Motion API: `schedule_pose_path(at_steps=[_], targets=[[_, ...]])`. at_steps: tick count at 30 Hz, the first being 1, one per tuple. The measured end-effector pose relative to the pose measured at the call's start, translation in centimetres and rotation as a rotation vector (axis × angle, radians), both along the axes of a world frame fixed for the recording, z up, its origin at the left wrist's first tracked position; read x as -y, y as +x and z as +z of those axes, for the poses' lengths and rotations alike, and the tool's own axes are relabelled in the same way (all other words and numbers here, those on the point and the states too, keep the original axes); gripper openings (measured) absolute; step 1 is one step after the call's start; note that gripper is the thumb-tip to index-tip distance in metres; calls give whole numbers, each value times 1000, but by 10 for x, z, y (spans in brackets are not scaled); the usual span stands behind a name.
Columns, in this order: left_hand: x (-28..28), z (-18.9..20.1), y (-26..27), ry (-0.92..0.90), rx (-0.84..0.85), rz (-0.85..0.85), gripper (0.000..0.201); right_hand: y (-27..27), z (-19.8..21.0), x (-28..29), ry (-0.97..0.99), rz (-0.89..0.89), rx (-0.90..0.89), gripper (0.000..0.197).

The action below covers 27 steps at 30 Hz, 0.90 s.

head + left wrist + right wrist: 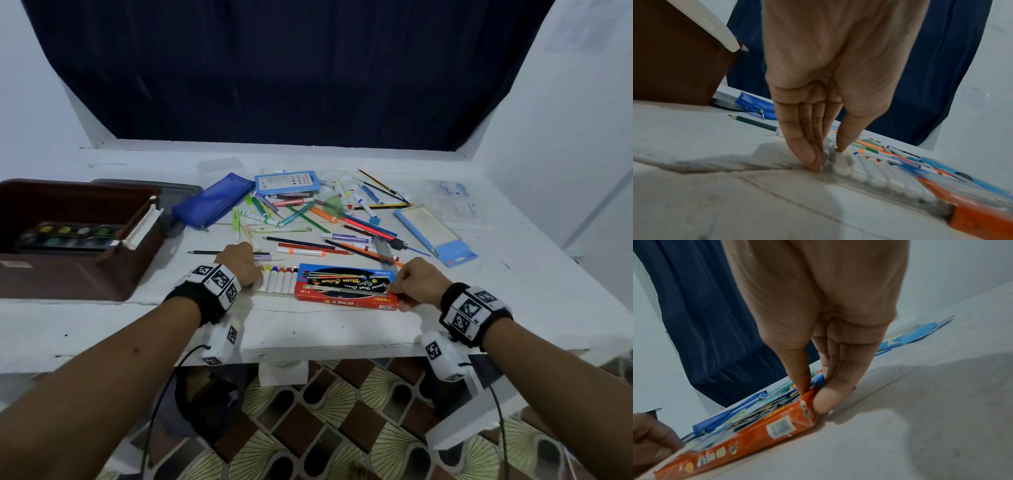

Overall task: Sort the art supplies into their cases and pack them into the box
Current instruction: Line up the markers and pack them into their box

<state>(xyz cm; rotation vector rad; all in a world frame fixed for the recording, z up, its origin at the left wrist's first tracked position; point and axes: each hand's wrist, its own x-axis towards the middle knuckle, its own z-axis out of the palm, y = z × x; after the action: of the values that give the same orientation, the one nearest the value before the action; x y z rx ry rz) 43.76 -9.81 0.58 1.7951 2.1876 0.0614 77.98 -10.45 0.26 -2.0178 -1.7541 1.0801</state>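
Brown plastic storage box [78,274] sits far left on the white table [342,332], paint palette inside, well apart from both hands. Left hand [241,262] pinches the end of the clear inner tray of white paint tubes [279,281], thumb [846,136] on a tube, fingers [803,146] at the tray's edge. Right hand [416,279] pinches the far end of the orange-and-blue cardboard watercolour case [346,289]. Judgement: tray half out; hold the case steady and slide the tray straight in, level, so no tube catches.
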Motion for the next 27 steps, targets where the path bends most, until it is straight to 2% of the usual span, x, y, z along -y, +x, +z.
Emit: schedule_pose_path(at_steps=[9, 12, 16, 19, 20, 23, 25, 27], targets=[[5, 3, 25, -71, 315, -34, 7, -24, -3, 8, 26, 68, -4, 22], [4, 2, 32, -92, 409, -12, 11, -32, -3, 9, 28, 85, -4, 23], [-1, -1, 28, -53, 448, 53, 16, -37, -1, 9, 39, 72, 14, 23], [-1, 0, 25, -91, 485, 89, 21, -39, 2, 9, 18, 77, 13, 24], [0, 0, 24, -97, 483, 95, 23, -40, 4, 9, 44, 93, 69, 26], [0, -5, 20, -94, 471, 93, 30, -45, 11, 6, 227, 190, 340, 37], [-2, -9, 19, -100, 514, 102, 29, -52, 16, 1, 274, 300, 317, 47], [-2, -10, 19, -113, 556, 108, 26, -62, 19, -3, 242, 466, 329, 58]])
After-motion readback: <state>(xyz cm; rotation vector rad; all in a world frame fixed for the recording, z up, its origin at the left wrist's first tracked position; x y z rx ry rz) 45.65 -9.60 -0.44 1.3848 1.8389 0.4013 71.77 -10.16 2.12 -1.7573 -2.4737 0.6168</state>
